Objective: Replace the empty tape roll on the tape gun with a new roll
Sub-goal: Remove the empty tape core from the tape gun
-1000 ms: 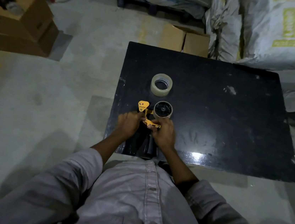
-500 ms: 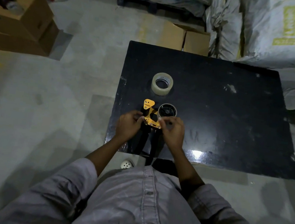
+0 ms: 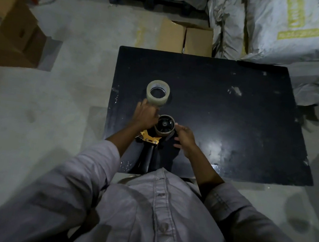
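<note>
Grip-wise, the right hand [image 3: 184, 137] is cupping loosely beside the empty core [image 3: 163, 128] without closing on it, while the left hand [image 3: 146, 114] is reaching with fingers spread to the near wall of the new tape roll [image 3: 157, 93]; whether it is gripping yet cannot be told.

The tape gun [image 3: 149, 139] is lying on the black desk [image 3: 234, 130] near its front-left corner, handle pointing at the person, the brown core seated on its hub, the new roll just beyond it. With neither hand steadying the gun, pulling the core is likely to drag or tip it, and the cutter end under the left wrist is risking a scrape. The desk's left edge is lying close, so a nudged roll could be rolling off; ample open room is lying to the right.
</note>
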